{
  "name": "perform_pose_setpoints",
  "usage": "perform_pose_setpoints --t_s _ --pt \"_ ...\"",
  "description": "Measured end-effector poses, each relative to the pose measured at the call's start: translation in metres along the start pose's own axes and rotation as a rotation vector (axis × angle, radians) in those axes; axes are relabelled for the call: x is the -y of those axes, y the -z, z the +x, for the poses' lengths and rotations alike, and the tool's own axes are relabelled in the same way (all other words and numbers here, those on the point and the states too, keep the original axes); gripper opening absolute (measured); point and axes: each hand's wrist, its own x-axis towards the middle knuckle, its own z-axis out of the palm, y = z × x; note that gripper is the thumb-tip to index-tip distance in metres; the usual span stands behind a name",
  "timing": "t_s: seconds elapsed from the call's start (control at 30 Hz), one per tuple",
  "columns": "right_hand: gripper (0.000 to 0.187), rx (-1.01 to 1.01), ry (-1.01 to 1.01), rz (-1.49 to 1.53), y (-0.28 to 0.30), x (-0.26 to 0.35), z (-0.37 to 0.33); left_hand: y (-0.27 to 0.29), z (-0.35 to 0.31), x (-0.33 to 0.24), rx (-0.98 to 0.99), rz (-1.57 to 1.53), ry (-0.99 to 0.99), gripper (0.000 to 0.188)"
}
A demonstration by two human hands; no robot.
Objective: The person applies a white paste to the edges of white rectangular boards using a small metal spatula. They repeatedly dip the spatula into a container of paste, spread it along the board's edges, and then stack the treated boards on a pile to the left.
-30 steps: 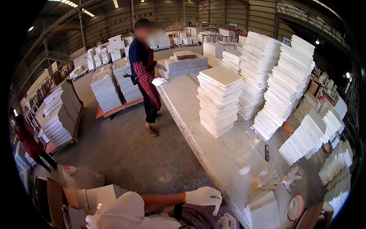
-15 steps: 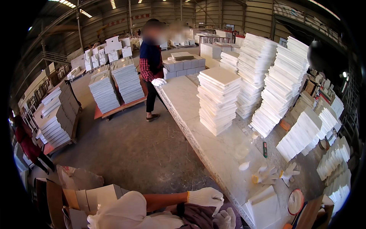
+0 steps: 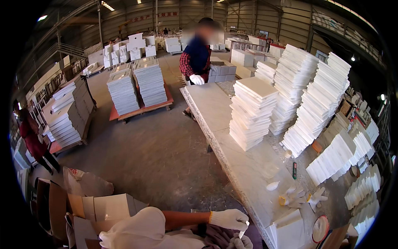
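Note:
My left hand (image 3: 230,219), in a white knitted glove with a yellow cuff edge, is closed in a pinch at the bottom of the view. Between its fingertips is a small, thin white strip (image 3: 244,229), too small to name more exactly. Just below, partly cut off by the lower edge, my gloved right hand (image 3: 241,242) has its fingers curled at the strip's lower end. Both hands are beside the near edge of a long marble-topped table (image 3: 211,114). A few white slabs (image 3: 289,228) lie on that table, right of my hands.
Tall stacks of white tiles (image 3: 253,114) stand on the table. Nearer are a green-and-black cutter (image 3: 294,170), spare gloves (image 3: 317,199) and a round red-rimmed container (image 3: 320,229). A co-worker (image 3: 197,58) stands at the far end. Cardboard boxes (image 3: 112,207) are at lower left.
The view has swung left, so the scene sits further right. My hands have come closer together around the white strip. The co-worker has moved right, behind the table's far end.

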Motion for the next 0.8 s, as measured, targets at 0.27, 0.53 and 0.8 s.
perform_pose_setpoints --t_s 0.27,0.53,0.8 --pt "0.017 -0.09 -0.045 -0.09 -0.002 0.016 -0.002 -0.006 0.007 0.012 -0.012 -0.02 -0.125 0.026" --pt "0.016 -0.253 0.093 -0.005 0.032 0.003 -0.01 0.025 0.027 -0.01 -0.007 -0.43 0.182 0.03" --pt "0.022 -0.403 0.454 -0.131 0.063 0.004 -0.006 -0.031 0.044 -0.026 0.245 -0.104 0.249 0.032"
